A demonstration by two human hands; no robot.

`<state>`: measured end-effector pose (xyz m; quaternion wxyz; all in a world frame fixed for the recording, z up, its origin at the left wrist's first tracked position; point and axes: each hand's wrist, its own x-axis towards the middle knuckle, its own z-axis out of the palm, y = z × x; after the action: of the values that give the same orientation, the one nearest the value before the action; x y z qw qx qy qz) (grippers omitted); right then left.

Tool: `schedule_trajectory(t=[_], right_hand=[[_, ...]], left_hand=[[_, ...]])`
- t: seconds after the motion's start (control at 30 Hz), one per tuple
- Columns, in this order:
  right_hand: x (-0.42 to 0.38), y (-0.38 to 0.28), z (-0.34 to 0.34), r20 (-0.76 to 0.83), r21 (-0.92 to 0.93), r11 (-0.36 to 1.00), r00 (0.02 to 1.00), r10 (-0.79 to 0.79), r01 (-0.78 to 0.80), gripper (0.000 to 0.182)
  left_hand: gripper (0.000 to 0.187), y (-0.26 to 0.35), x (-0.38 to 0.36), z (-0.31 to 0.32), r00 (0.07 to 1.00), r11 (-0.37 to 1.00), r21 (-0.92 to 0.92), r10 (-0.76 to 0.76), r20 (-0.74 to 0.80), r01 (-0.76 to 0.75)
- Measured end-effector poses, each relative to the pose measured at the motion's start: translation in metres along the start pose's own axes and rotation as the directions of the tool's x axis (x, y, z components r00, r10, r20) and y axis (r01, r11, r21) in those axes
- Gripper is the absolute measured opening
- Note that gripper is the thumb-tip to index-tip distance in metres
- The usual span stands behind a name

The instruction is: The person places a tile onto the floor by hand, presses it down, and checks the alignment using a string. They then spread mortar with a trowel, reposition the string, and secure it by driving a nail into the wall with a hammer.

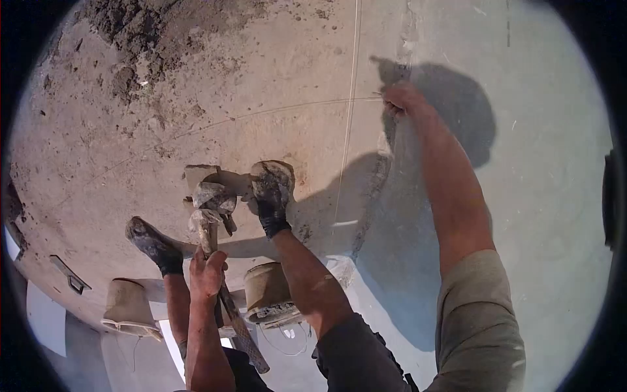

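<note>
My left hand point(208, 273) is wrapped round the handle of a hammer point(209, 235). Its mortar-caked head points forward over the floor, between my two shoes, and the handle slants back past my wrist. At the foot of the wall, my right hand point(403, 98) is closed in a pinch on the end of a thin string point(287, 106). That string runs in a long curve leftward across the floor. Whether a nail is also between those fingers cannot be made out.
A second line point(349, 117) stretches lengthwise beside the grey wall point(535, 163). Two buckets point(127, 302) point(266, 284) stand behind my feet. Loose mortar point(130, 32) lies at the far left. A flat tool with a handle point(70, 274) rests at left. A flat block point(199, 175) lies beyond the hammer head.
</note>
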<state>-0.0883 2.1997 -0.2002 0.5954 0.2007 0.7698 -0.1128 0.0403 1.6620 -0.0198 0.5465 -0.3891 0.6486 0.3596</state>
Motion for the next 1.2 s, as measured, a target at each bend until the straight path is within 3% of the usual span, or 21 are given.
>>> schedule_trajectory(t=[0.03,0.07,0.1,0.13,0.2,0.27,0.43,0.5,0.53,0.6,0.67,0.7,0.77,0.87,0.93,1.0,1.07,1.13,1.2], right_hand=[[-0.033,-0.032,-0.009,-0.047,0.121,0.987,0.992,0.117,-0.111,0.022],[-0.053,-0.052,-0.015,-0.082,0.243,0.947,0.968,0.235,-0.210,0.019],[-0.048,-0.049,-0.014,-0.083,0.241,0.948,0.969,0.233,-0.207,0.019],[-0.038,-0.041,-0.011,-0.061,0.295,0.935,0.973,0.223,-0.196,0.020],[-0.036,-0.036,-0.009,-0.040,0.348,0.918,0.975,0.217,-0.190,0.022],[-0.043,-0.045,-0.009,0.019,0.621,0.719,0.923,0.384,-0.312,0.022],[-0.053,-0.051,-0.006,-0.009,0.701,0.658,0.919,0.393,-0.274,0.023],[-0.053,-0.049,-0.006,-0.007,0.723,0.639,0.922,0.388,-0.263,0.023],[-0.054,-0.047,-0.004,-0.011,0.692,0.676,0.932,0.362,-0.254,0.023],[-0.060,-0.048,-0.002,-0.018,0.658,0.713,0.941,0.337,-0.243,0.024],[-0.069,-0.050,0.002,-0.209,0.619,0.769,0.909,0.360,-0.162,0.031],[-0.072,-0.049,0.002,-0.212,0.618,0.769,0.908,0.362,-0.162,0.031],[-0.077,-0.044,0.004,-0.231,0.435,0.880,0.922,0.312,-0.190,0.037],[-0.084,-0.040,0.011,-0.366,0.476,0.876,0.887,0.280,-0.080,0.037],[-0.073,-0.031,0.012,-0.376,0.423,0.897,0.877,0.298,-0.124,0.035],[-0.071,-0.032,0.012,-0.385,0.373,0.913,0.867,0.315,-0.166,0.034],[-0.084,-0.050,0.012,-0.681,-0.008,0.999,0.732,0.022,-0.038,0.032],[-0.098,-0.070,0.006,-0.655,-0.047,0.995,0.754,0.038,-0.091,0.031],[-0.103,-0.071,0.007,-0.629,-0.088,0.986,0.776,0.054,-0.140,0.030]], left_hand=[[0.028,-0.012,0.005,-0.001,1.000,1.000,0.000,-0.002,0.000,0.002],[0.028,-0.031,0.013,-0.004,0.995,0.994,0.039,0.099,0.025,-0.100],[0.029,-0.041,0.017,-0.004,0.978,0.976,0.075,0.200,0.053,-0.204],[0.029,-0.031,0.013,-0.003,0.979,0.977,0.072,0.199,0.052,-0.203],[0.027,-0.002,0.002,0.000,1.000,1.000,-0.020,-0.016,-0.004,0.016],[0.027,-0.003,0.003,0.001,0.999,0.999,-0.035,-0.037,-0.003,0.037],[0.027,-0.011,0.005,0.001,0.999,0.999,-0.032,-0.034,-0.013,0.033],[0.029,-0.046,0.020,-0.002,0.935,0.916,0.188,0.352,0.053,-0.355],[0.029,-0.035,0.016,0.000,0.934,0.915,0.187,0.353,0.054,-0.356],[0.028,-0.004,0.003,0.005,0.999,0.998,-0.046,-0.035,-0.002,0.035],[0.029,0.000,0.001,0.005,0.999,0.999,-0.032,-0.043,0.006,0.043],[0.030,0.001,0.001,0.005,0.999,0.999,-0.015,-0.050,0.013,0.050],[0.030,-0.001,0.001,0.004,0.999,0.999,-0.022,-0.025,0.021,0.026],[0.030,-0.006,0.004,0.001,1.000,1.000,-0.030,-0.006,0.027,0.006],[0.030,-0.018,0.008,0.000,0.999,0.999,-0.037,-0.010,0.031,0.011],[0.030,-0.039,0.015,-0.003,0.975,0.976,0.042,0.213,0.068,-0.216],[0.031,-0.030,0.011,-0.005,0.975,0.971,0.086,0.217,0.056,-0.221],[0.032,-0.015,0.006,-0.004,0.973,0.965,0.128,0.225,0.048,-0.229],[0.031,-0.002,0.001,-0.002,1.000,1.000,-0.017,-0.022,-0.009,0.022]])
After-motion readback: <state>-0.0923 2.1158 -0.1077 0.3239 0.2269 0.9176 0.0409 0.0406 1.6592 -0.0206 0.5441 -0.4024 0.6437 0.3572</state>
